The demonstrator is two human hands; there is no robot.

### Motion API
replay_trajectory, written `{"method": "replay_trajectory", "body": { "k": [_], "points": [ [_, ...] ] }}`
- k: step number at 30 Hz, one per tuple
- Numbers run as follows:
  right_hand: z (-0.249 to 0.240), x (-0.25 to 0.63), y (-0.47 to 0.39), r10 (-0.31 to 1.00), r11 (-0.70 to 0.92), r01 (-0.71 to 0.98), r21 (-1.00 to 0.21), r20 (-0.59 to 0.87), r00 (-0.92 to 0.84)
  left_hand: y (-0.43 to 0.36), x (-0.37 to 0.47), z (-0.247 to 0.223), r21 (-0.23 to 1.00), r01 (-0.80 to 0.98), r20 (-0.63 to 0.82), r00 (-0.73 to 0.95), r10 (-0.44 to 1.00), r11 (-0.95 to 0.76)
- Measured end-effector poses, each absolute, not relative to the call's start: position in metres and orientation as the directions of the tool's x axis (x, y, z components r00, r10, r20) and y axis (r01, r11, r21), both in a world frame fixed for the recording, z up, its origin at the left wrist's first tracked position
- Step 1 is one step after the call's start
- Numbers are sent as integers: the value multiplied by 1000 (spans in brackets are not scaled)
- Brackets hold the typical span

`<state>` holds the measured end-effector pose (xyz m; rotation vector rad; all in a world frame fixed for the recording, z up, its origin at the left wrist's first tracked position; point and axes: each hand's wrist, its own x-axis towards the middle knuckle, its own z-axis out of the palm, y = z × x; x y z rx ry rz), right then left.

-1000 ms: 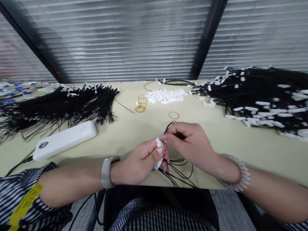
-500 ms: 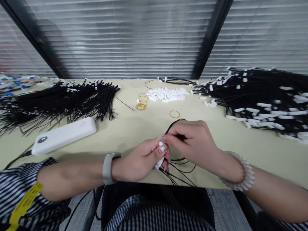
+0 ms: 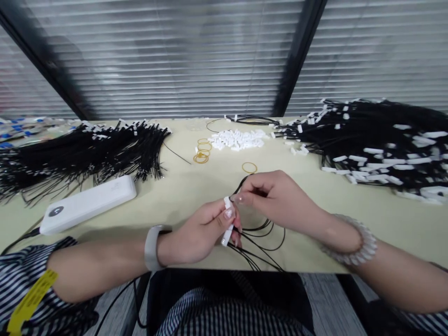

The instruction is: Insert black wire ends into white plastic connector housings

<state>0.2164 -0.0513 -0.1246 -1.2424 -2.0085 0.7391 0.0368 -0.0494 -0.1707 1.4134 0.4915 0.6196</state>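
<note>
My left hand (image 3: 206, 228) pinches a long white connector (image 3: 227, 234) between thumb and fingers near the table's front edge. Several black wires (image 3: 257, 256) run from the connector toward the right and front. My right hand (image 3: 266, 193) is closed on a black wire (image 3: 239, 185), its thumb and index fingertips beside the connector's upper end. Whether the wire's tip sits inside the connector is too small to tell. A yellow rubber band (image 3: 249, 167) lies just beyond my right hand.
Behind are a pile of white connectors (image 3: 238, 139) and more yellow bands (image 3: 201, 157). Bundles of black wires lie at left (image 3: 87, 151) and right (image 3: 378, 135). A white power bank (image 3: 87, 204) with a cable rests at the left on the table (image 3: 182, 186).
My right fingertips have drawn slightly back from the connector's upper end, which now shows more. My left hand keeps its hold. The whole view has shifted slightly.
</note>
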Motion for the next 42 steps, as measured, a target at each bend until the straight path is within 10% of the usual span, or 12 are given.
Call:
{"method": "replay_trajectory", "body": {
  "k": [22, 32, 37, 42],
  "points": [
    [-93, 256, -44, 909, 403, 588, -701, 231, -348, -43, 36, -162, 997, -82, 52, 640, 767, 1],
    [-95, 251, -54, 513, 590, 805, -55, 795, -322, -43, 40, -156, 986, 30, 135, 405, 904, -161],
    [-106, 229, -71, 732, 660, 736, -153, 352, -583, -42, 42, -158, 972, 59, 194, 343, 919, -227],
    [-123, 222, -69, 788, 579, 813, 66, 212, -578, -42, 43, -158, 978, 57, 171, 323, 931, -200]
  ]
}}
